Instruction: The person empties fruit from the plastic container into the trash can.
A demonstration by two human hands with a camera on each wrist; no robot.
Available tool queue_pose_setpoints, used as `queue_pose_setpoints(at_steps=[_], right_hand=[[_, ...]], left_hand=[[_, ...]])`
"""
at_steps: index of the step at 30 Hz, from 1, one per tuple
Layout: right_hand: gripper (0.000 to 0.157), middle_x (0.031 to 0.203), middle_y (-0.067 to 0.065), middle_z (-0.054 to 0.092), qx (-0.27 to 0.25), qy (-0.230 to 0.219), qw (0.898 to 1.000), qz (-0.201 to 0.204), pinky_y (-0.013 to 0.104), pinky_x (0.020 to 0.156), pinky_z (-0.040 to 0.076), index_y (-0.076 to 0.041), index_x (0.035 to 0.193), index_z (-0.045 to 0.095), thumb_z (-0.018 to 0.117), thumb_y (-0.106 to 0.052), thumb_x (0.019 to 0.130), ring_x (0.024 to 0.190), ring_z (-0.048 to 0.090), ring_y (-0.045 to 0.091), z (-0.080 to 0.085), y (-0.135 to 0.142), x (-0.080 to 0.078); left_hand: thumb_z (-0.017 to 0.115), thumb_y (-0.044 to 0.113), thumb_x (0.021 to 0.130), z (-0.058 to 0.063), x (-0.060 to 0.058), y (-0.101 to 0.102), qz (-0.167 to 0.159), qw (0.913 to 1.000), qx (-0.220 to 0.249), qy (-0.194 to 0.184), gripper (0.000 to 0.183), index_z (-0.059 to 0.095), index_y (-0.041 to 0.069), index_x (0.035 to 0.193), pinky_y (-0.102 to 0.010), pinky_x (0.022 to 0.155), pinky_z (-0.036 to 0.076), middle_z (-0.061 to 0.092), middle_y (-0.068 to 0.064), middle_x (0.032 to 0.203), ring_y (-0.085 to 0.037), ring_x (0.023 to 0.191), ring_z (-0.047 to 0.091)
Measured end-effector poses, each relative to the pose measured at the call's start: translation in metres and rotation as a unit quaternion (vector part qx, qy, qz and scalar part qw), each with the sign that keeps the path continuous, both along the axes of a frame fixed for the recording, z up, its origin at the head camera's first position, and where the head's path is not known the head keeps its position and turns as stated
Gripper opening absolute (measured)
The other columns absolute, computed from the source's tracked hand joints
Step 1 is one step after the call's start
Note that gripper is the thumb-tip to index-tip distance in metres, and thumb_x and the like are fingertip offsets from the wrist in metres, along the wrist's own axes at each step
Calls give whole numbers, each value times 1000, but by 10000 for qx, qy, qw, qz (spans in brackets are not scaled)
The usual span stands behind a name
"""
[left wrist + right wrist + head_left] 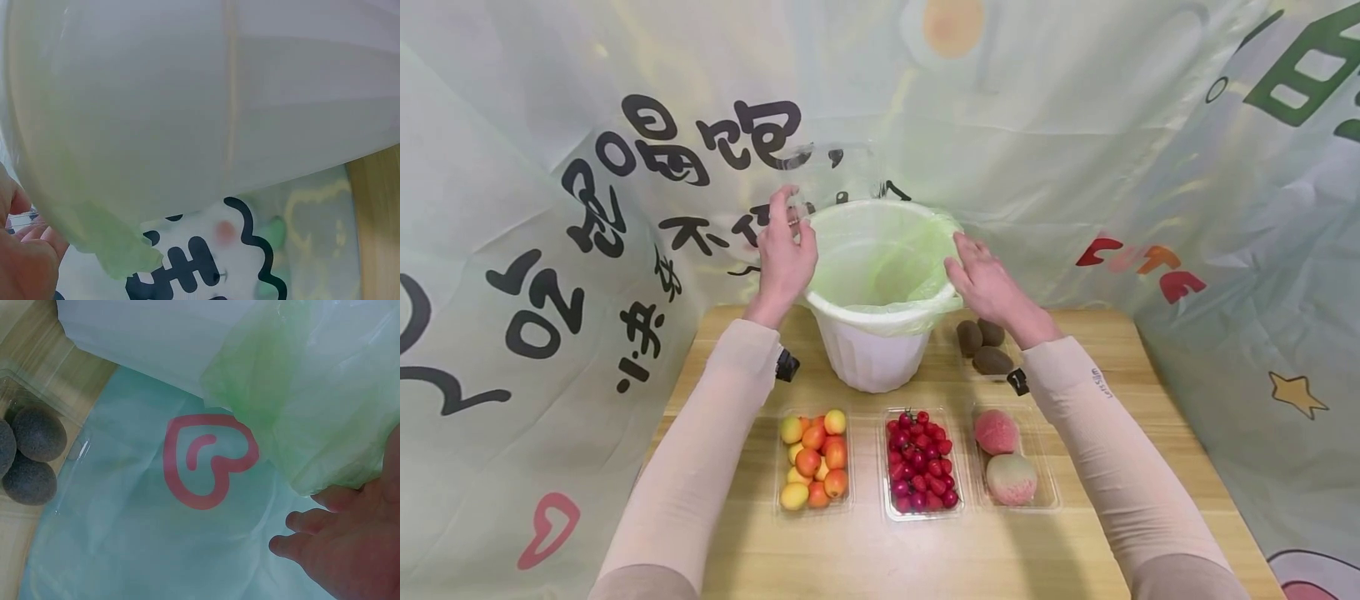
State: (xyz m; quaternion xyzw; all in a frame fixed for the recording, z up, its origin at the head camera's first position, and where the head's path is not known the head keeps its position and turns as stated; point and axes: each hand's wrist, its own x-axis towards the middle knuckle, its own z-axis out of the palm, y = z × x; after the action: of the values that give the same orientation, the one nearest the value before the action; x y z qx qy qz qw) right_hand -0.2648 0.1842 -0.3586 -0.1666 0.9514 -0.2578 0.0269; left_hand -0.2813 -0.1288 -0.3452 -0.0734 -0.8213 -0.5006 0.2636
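A white bin [876, 358] stands at the back of the table, lined with a thin green plastic bag [917, 250] that folds over its rim. At its left rim, my left hand [784, 258] holds a clear plastic container [842, 171], faint against the backdrop. The container's thin edge shows between thumb and fingers in the left wrist view. On the other side, my right hand [992, 283] touches the bag at the rim with its fingers extended. In the right wrist view, these fingertips [334, 499] lie along the bag's lower edge.
Three clear boxes stand in front: yellow and orange fruits [814, 460], small red fruits [921, 462], and two peaches [1009, 479]. Brown kiwis [992, 360] sit in another box beneath my right forearm. A printed cloth [1037, 125] encloses the wooden table [880, 558] behind and at both sides.
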Motion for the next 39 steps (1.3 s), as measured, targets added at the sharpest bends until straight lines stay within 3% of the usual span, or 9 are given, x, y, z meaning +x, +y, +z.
queue_pose_setpoints(at_steps=[10,18,25,31,39], right_hand=[[73,178,14,5,-3,-15,10000,22,60,133,2,-6,169,4,20,-49,113,164,3,45,0,1,0],[73,178,16,6,-6,16,10000,48,59,133,3,-5,169,4,20,-49,113,163,5,46,1,1,0],[72,178,15,6,-5,4,10000,46,58,133,3,-5,169,4,20,-48,113,164,4,44,0,1,0],[72,178,15,4,2,-20,10000,45,57,134,3,-5,169,3,20,-48,113,164,4,44,1,1,1],[73,177,16,4,18,-10,10000,77,58,134,4,-4,169,3,20,-48,113,163,5,46,0,0,0]], left_hand=[[53,6,103,9,2,-8,124,9995,-78,-273,49,45,12,151,-46,105,58,69,-28,133,-37,122,71],[50,7,101,17,5,-19,239,9995,-22,-208,48,47,11,149,-45,101,60,74,-22,124,-35,112,76],[48,6,103,27,12,-43,368,9979,262,-469,49,44,12,152,-39,99,61,71,-22,132,-35,115,74],[45,8,104,35,24,-67,550,9948,426,-748,51,44,19,154,-28,84,61,70,-17,136,-29,114,74],[45,11,104,29,38,-95,697,9922,161,-1023,53,42,23,155,-24,80,54,68,-14,140,-29,118,72]])
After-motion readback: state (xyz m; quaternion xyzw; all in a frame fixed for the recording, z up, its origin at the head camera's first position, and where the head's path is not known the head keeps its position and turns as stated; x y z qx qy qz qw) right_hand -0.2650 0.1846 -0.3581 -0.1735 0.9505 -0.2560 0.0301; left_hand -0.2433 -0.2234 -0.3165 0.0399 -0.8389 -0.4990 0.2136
